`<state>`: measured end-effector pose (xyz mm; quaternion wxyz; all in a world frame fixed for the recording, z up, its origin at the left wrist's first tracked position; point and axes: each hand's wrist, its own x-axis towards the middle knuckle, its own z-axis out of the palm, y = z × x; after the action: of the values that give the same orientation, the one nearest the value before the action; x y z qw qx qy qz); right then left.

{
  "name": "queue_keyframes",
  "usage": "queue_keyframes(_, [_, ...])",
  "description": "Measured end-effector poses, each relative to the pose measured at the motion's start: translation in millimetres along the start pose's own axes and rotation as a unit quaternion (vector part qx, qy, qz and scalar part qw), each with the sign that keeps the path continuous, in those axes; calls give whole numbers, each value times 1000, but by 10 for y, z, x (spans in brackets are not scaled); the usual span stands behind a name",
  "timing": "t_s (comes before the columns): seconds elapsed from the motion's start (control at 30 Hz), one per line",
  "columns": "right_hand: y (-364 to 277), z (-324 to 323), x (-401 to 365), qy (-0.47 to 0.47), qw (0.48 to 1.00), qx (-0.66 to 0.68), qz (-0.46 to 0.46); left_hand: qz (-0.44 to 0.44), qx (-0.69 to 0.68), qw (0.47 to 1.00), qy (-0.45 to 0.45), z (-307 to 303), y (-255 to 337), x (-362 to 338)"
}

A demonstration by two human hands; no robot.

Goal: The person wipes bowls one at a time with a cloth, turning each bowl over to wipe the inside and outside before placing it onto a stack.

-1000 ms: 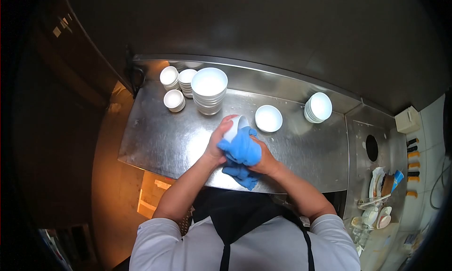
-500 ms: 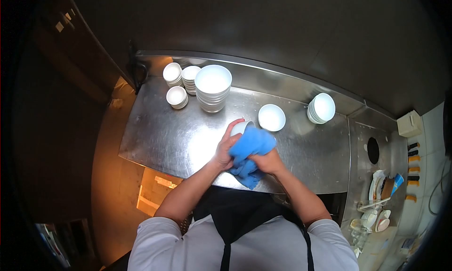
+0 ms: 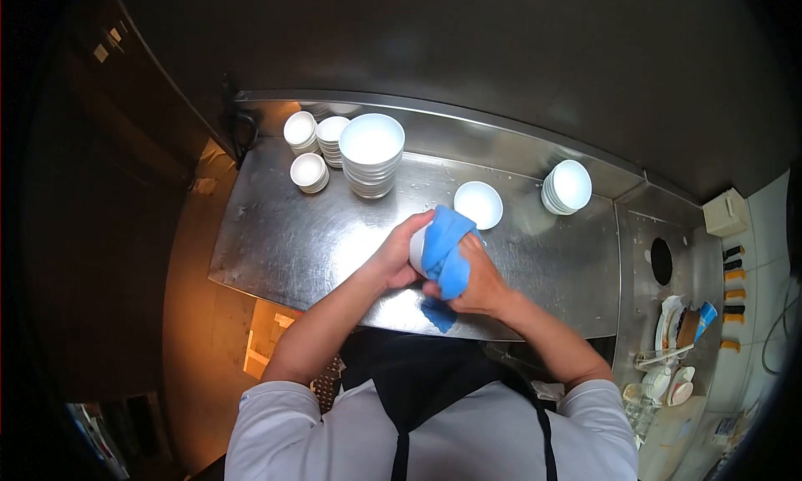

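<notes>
Wiping looks to be the step in hand: at the centre of the frame the left hand [image 3: 394, 262] curls closed around a small white ceramic bowl [image 3: 415, 249], held just above the brushed stainless-steel counter [image 3: 284, 239], while the right hand [image 3: 483, 287] grips a bright blue cloth [image 3: 444, 245] and presses it over the bowl's mouth. As I judge it, a next move calls for a firm left-hand hold while the cloth works round the rim, and for a free spot to set the bowl down (a single shallow white bowl [image 3: 478, 204] lies just above the hands, and a tall stack of large white bowls [image 3: 371, 151] stands toward the upper left). Cloth and fingers hide most of the held bowl, so I cannot tell whether it is dry. A blue patch below the hands may be the cloth's tail or its reflection in the steel. The dishes at the lower right edge are too small to make out.
</notes>
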<state>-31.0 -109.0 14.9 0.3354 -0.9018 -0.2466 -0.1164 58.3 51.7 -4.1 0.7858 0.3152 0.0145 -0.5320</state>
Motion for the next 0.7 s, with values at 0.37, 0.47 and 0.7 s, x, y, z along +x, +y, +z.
queue_keyframes(0.37, [-16,364,-30,69,927,297,220,174,180,965,79,-224,-113,191])
queue_keyframes(0.47, [76,374,44,99,993,-23,64,29,101,994,43,-41,127,46])
queue_keyframes(0.7, [-14,193,81,25,898,367,243,213,116,962,126,-102,-74,134])
